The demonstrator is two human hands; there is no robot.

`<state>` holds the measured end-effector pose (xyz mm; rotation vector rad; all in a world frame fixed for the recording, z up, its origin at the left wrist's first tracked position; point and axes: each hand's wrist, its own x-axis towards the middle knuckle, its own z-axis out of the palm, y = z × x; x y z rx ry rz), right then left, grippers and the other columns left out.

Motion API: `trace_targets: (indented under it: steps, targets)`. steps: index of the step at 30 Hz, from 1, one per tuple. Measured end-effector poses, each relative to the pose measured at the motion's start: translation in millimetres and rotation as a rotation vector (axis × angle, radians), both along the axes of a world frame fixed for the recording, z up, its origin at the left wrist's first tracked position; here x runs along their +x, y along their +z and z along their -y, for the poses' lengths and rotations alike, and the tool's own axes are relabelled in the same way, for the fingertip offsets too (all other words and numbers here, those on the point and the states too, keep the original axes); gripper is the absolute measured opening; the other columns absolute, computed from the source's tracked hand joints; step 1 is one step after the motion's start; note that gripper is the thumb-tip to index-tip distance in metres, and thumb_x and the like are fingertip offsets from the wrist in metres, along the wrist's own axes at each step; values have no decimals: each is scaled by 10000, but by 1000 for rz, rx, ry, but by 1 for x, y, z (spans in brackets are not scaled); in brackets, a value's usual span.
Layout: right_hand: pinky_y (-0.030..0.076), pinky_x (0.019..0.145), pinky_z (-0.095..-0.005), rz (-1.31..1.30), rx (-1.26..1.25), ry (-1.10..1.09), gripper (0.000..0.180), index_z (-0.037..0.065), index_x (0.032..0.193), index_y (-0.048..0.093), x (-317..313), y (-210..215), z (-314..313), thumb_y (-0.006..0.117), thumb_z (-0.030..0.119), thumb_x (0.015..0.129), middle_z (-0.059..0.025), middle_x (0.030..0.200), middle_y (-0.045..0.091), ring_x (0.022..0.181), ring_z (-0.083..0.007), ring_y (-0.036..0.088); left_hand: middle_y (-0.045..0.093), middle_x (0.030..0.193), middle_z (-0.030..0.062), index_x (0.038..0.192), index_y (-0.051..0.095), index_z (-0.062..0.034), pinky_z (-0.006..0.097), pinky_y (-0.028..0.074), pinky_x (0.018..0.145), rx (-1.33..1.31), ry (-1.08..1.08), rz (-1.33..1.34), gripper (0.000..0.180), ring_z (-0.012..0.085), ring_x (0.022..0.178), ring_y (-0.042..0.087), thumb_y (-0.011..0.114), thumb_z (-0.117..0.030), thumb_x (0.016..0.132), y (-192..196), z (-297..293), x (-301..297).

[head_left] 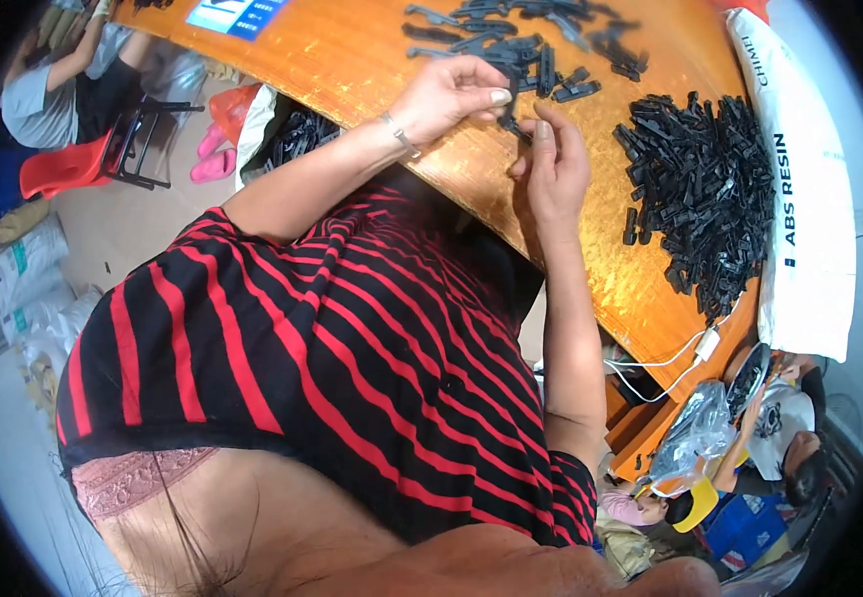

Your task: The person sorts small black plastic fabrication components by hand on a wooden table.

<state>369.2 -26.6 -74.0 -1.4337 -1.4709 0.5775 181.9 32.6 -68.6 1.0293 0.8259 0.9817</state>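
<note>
Now pinching a small black part point(512, 111) in the left hand point(451, 98), with the thumb and finger pressed together on it. Holding it up over the table near the front edge, tilted, with its low end close to the right hand point(557, 167). Bending the right fingers in halfway, with the thumb up. Too hidden to tell about any grip on that side.

Wearing a shiny band point(400, 136) on the left wrist and a black shirt with red stripes point(352, 348). Leaning close to an orange-brown wooden table point(491, 199).

Just past the left fingers, spread out in a messy bunch: loose black pieces point(491, 48). Over to the right of the right hand, piled up high: a big black heap point(700, 189), right beside a long white bag point(809, 229). By the near end of the heap, bending about: a white cord point(665, 363).

At the far left of the table, lying flat: a blue and white card point(237, 15). Down on the floor at the left: pink shoes point(212, 159) and a red chair point(68, 167), near a person in a grey shirt point(41, 107). Down at the right: a clear plastic bag point(692, 430).
</note>
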Motion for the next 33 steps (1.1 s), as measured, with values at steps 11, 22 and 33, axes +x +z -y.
trace_targets:
  steps: [11, 22, 33]
  targets:
    - [440, 415, -254, -611, -621, 133, 146, -17, 991, 618, 33, 36, -12, 649, 126, 982, -64, 683, 640, 465, -105, 531, 684, 1057, 65, 1224, 607, -12, 224, 561, 778, 97, -241, -127, 306, 106, 884, 676, 699, -110, 949, 18, -17, 3]
    - [436, 397, -248, -590, -706, 104, 119, -11, 958, 599, 31, 14, -20, 666, 87, 959, -64, 671, 630, 459, -110, 540, 663, 798, -8, 946, 660, -49, 214, 508, 608, 146, -69, -337, 126, 66, 705, 615, 732, -152, 938, -18, -9, 16]
    - [426, 361, -270, -394, -661, 67, 163, -9, 906, 566, 22, 13, -22, 683, 96, 952, -70, 625, 624, 417, -124, 555, 637, 757, -4, 853, 633, -28, 248, 490, 633, 312, -6, -661, 148, 61, 705, 568, 753, -103, 894, -23, -11, 20]
